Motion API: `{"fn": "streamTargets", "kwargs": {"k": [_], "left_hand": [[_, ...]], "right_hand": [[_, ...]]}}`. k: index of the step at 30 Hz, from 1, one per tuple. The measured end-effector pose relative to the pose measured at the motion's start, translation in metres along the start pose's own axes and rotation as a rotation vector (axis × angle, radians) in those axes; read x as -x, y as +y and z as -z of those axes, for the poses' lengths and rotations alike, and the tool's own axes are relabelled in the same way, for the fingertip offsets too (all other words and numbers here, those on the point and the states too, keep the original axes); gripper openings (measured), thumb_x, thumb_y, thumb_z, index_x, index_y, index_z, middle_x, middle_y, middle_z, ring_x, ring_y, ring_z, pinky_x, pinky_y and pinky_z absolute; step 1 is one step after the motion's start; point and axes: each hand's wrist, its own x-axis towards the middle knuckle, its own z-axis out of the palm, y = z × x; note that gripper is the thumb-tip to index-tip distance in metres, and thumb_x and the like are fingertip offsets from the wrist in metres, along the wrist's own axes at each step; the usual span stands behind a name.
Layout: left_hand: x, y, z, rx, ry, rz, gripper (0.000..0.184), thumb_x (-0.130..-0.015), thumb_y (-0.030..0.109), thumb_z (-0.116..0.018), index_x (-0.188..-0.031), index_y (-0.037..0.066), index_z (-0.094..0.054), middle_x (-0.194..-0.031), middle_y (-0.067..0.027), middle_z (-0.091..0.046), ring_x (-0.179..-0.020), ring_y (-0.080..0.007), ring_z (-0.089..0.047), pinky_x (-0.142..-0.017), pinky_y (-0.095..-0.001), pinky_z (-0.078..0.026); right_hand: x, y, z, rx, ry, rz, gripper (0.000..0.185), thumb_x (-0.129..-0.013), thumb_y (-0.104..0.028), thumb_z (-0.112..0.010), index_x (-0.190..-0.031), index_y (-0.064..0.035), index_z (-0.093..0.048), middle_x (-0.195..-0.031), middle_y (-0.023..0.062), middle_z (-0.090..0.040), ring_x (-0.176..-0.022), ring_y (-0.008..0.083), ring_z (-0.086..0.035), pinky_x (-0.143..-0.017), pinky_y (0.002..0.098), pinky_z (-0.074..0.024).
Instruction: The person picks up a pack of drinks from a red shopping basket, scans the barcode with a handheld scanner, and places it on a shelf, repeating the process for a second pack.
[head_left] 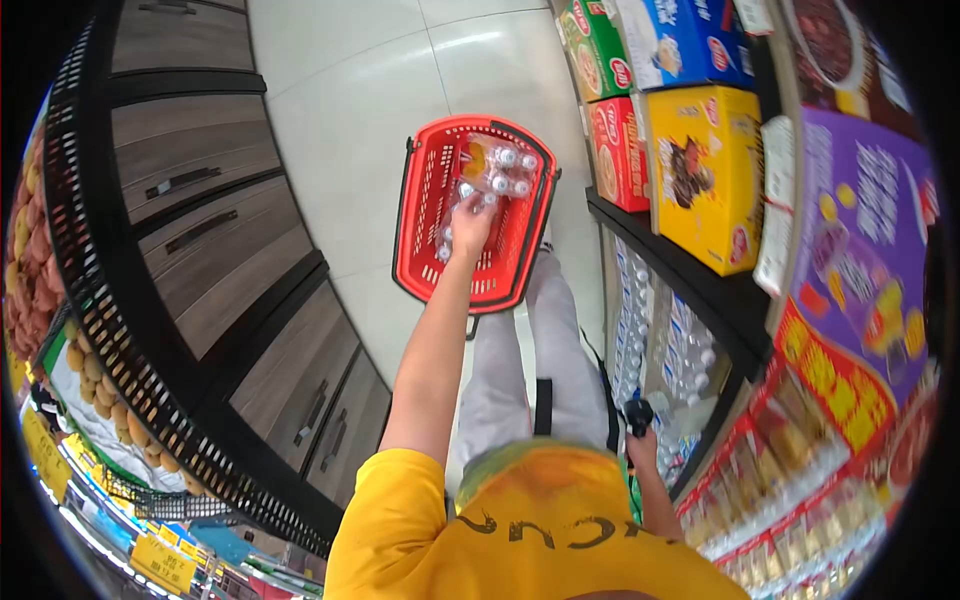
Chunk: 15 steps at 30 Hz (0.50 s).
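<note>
A red plastic basket (pixel 533 215) with black handles stands on the floor in front of my legs. My left hand (pixel 471 226) reaches down into it, fingers closed on clear bottles with white caps (pixel 464 190); the exact grip is partly hidden. Beyond my fingers in the same basket lies a wrapped pack of white-capped bottles (pixel 500 172), with some yellow and orange on it. At my right side, low beside the shelf, my right hand (pixel 642 447) is closed around a black object (pixel 637 415) whose kind I cannot make out.
Wooden drawers (pixel 220 250) line the left, below black crates of produce. On the right, a shelf bears a yellow box (pixel 705 170), a red box (pixel 618 150) and other packages. Bottled water packs (pixel 630 310) stand beneath it. Pale floor tiles (pixel 340 130) run between.
</note>
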Motion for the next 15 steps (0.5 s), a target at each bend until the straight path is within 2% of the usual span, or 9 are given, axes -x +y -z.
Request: {"fn": "streamTargets", "kwargs": {"k": [2,3,4,5,7,8,9,13,15], "left_hand": [[-0.066,-0.024,-0.024,0.059,0.043,-0.088,0.054,-0.072,0.022,-0.076,-0.114,-0.006,-0.058,-0.092,-0.0138,-0.067,-0.078,-0.0179,-0.062,-0.069,-0.0284,-0.050],[-0.102,-0.047,-0.037,0.165,0.044,-0.075,0.063,-0.068,0.025,-0.081,-0.115,-0.008,-0.056,-0.093,-0.0166,-0.067,-0.080,-0.0225,-0.063,-0.076,-0.0329,-0.051],[-0.124,-0.055,-0.044,-0.029,0.047,-0.056,0.065,-0.067,0.028,-0.081,-0.113,-0.010,-0.056,-0.096,-0.0186,-0.066,-0.081,-0.0241,-0.063,-0.077,-0.0329,-0.051],[-0.134,-0.059,-0.048,-0.228,0.043,-0.033,0.068,-0.066,0.031,-0.082,-0.112,-0.011,-0.055,-0.098,-0.0206,-0.066,-0.083,-0.0256,-0.064,-0.078,-0.0329,-0.050],[-0.135,-0.047,-0.049,-0.340,0.063,-0.023,0.061,-0.065,0.037,-0.081,-0.101,-0.008,-0.062,-0.090,-0.0193,-0.068,-0.078,-0.0256,-0.065,-0.073,-0.0335,-0.051],[-0.129,-0.020,-0.042,-0.299,-0.152,0.127,0.051,-0.066,0.041,-0.080,-0.085,-0.004,-0.067,-0.077,-0.0156,-0.069,-0.070,-0.0230,-0.066,-0.067,-0.0348,-0.050],[-0.132,-0.025,-0.042,-0.304,-0.144,0.070,0.045,-0.067,0.042,-0.079,-0.074,-0.001,-0.069,-0.066,-0.0124,-0.067,-0.062,-0.0195,-0.064,-0.061,-0.0352,-0.049],[-0.118,-0.024,-0.039,-0.199,-0.138,0.139,0.044,-0.069,0.043,-0.078,-0.078,0.000,-0.071,-0.070,-0.0112,-0.068,-0.062,-0.0164,-0.063,-0.059,-0.0332,-0.049],[-0.085,0.004,-0.040,-0.123,-0.116,0.114,0.041,-0.071,0.039,-0.078,-0.076,0.000,-0.070,-0.070,-0.0093,-0.067,-0.061,-0.0138,-0.060,-0.059,-0.0318,-0.049]], "right_hand": [[0.003,-0.012,0.002,-0.149,-0.017,-0.134,0.019,-0.075,-0.008,-0.065,-0.092,-0.0027,-0.057,-0.056,0.0070,-0.055,-0.037,0.0175,-0.052,-0.037,0.0335,-0.0381],[0.010,-0.034,0.003,0.019,0.013,-0.024,0.020,-0.076,-0.009,-0.065,-0.094,-0.0022,-0.058,-0.061,0.0080,-0.059,-0.046,0.0197,-0.058,-0.044,0.0339,-0.0437],[-0.008,0.027,-0.006,0.076,0.049,0.091,0.025,-0.077,-0.011,-0.066,-0.099,-0.0007,-0.060,-0.071,0.0079,-0.063,-0.063,0.0197,-0.063,-0.058,0.0336,-0.0487],[-0.003,0.019,-0.006,-0.126,-0.062,-0.020,0.030,-0.077,-0.012,-0.067,-0.103,0.0008,-0.061,-0.082,0.0073,-0.066,-0.076,0.0187,-0.062,-0.071,0.0327,-0.0486],[-0.002,0.027,-0.007,-0.184,-0.143,-0.173,0.029,-0.079,-0.011,-0.066,-0.105,0.0011,-0.060,-0.089,0.0067,-0.066,-0.079,0.0159,-0.060,-0.073,0.0313,-0.0480],[-0.002,0.026,-0.007,-0.204,-0.155,-0.189,0.029,-0.080,-0.010,-0.065,-0.106,0.0012,-0.060,-0.091,0.0070,-0.066,-0.080,0.0160,-0.060,-0.075,0.0311,-0.0479],[-0.005,0.028,-0.008,-0.226,-0.170,-0.202,0.029,-0.080,-0.010,-0.064,-0.107,0.0012,-0.060,-0.093,0.0073,-0.066,-0.082,0.0161,-0.060,-0.076,0.0309,-0.0477],[-0.018,0.046,-0.021,-0.413,-0.176,-0.231,0.030,-0.082,-0.009,-0.061,-0.110,0.0013,-0.059,-0.097,0.0079,-0.065,-0.087,0.0169,-0.059,-0.079,0.0313,-0.0471],[-0.023,0.037,-0.016,-0.293,-0.159,-0.189,0.031,-0.079,-0.010,-0.064,-0.108,-0.0002,-0.061,-0.095,0.0074,-0.066,-0.085,0.0189,-0.059,-0.079,0.0327,-0.0465]]}}
